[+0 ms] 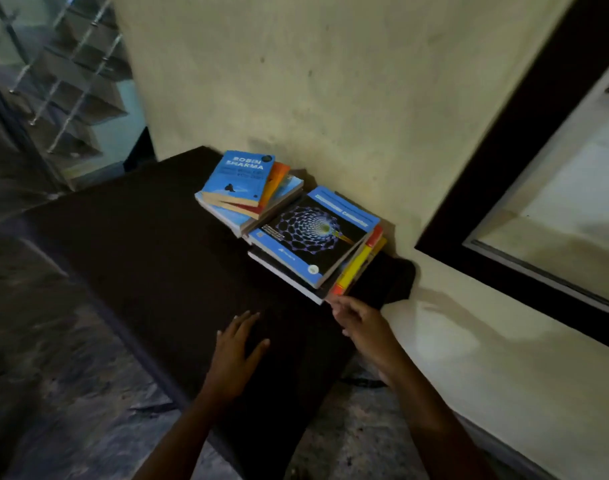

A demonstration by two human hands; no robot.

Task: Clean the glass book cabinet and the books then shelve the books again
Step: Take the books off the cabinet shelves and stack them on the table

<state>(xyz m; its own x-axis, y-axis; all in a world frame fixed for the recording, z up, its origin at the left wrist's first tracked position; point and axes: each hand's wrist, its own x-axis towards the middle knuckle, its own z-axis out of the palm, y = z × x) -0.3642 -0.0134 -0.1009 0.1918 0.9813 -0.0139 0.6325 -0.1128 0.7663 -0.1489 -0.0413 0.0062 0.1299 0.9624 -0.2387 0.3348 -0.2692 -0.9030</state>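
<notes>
Head view: the left hand (239, 344) lies flat on the dark table (140, 254), fingers straight and spread. The right hand (360, 325), fingers loosely bent and blurred, meets the near corner of the right book stack (317, 237) against the wall (331, 98); I cannot tell whether it grips.

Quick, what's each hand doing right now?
Left hand: open, flat on the dark table.
Right hand: at a corner of the near book stack; grip cannot be told.
</notes>
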